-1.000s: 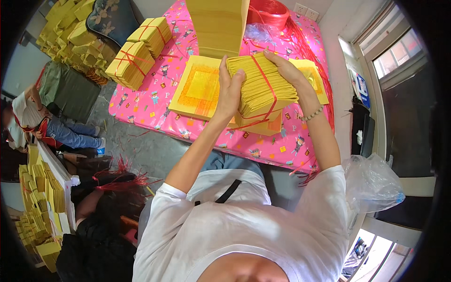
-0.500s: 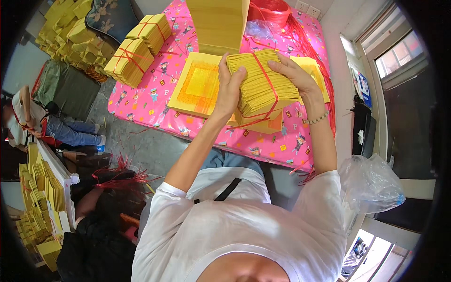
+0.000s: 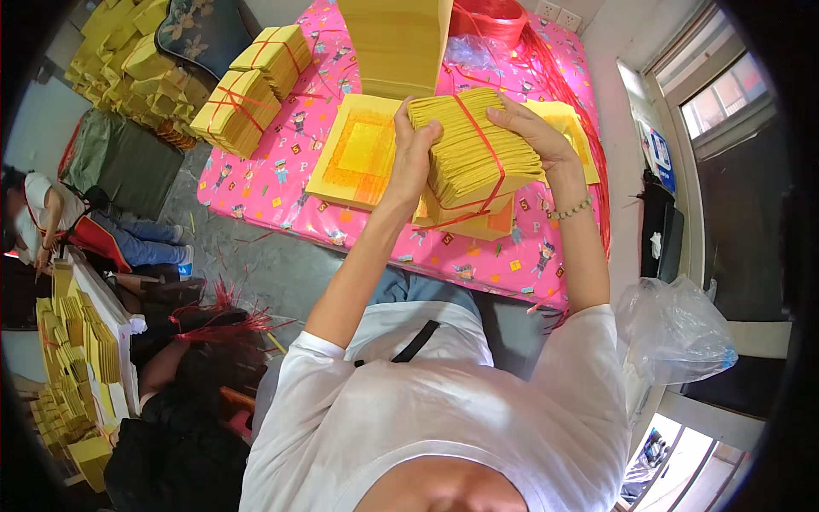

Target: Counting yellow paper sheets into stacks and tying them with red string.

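Observation:
A thick bundle of folded yellow paper (image 3: 478, 145) is gripped between my two hands, tilted over the pink table. My left hand (image 3: 413, 158) presses its left side, thumb on the upper edges. The fingers of my right hand (image 3: 539, 136) wrap over its far right corner; beads circle that wrist. Red plastic strapping (image 3: 480, 130) runs across the bundle and down its near side. Below and left of it lies a stack of yellow paper sheets (image 3: 354, 154) with an orange printed square. Another printed yellow stack (image 3: 567, 128) shows past my right hand.
The pink patterned table cover (image 3: 281, 200) carries tied yellow bundles (image 3: 236, 111) at its left. Red strips (image 3: 563, 77) trail from a red coil (image 3: 490, 21) along the right side. A person (image 3: 64, 213) is at far left, beside a table of yellow bundles (image 3: 81, 350).
The bundle has shifted very slightly leftward and up in my hands, and my grip stays the same. At far left, the person's arm has lowered toward the table.

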Demonstrator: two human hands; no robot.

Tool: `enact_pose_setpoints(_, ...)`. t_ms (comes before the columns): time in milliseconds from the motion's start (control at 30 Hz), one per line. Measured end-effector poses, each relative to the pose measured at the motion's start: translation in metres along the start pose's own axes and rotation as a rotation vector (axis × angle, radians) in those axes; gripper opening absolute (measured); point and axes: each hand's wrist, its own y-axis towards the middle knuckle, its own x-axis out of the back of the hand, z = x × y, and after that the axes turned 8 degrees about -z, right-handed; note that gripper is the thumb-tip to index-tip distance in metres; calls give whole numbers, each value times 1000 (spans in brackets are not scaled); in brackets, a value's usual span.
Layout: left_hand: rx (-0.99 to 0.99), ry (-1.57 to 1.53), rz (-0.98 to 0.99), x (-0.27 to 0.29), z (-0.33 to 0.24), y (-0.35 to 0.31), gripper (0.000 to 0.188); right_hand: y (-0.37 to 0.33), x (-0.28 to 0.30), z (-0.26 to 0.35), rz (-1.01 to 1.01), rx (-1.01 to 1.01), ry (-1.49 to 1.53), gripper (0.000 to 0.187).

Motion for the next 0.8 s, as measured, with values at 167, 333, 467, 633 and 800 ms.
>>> enact_pose_setpoints(167,13,-183,62,14,13,7,70,-1,13,-13,-145,20,-44,62)
enact_pose_setpoints(333,-126,-107,124,26,29,3,67,-33,24,-58,-312,294,389,58)
enact_pose_setpoints(467,-102,-31,121,37,54,11,68,-63,1,-111,-429,433,209,57)
enact_pose_setpoints(633,-62,-35,141,35,59,10,66,-70,-40,-126,-584,658,-307,49)
enact_pose_setpoints(800,-28,115,74,27,43,24,69,-60,-40,-94,-705,671,-334,37)
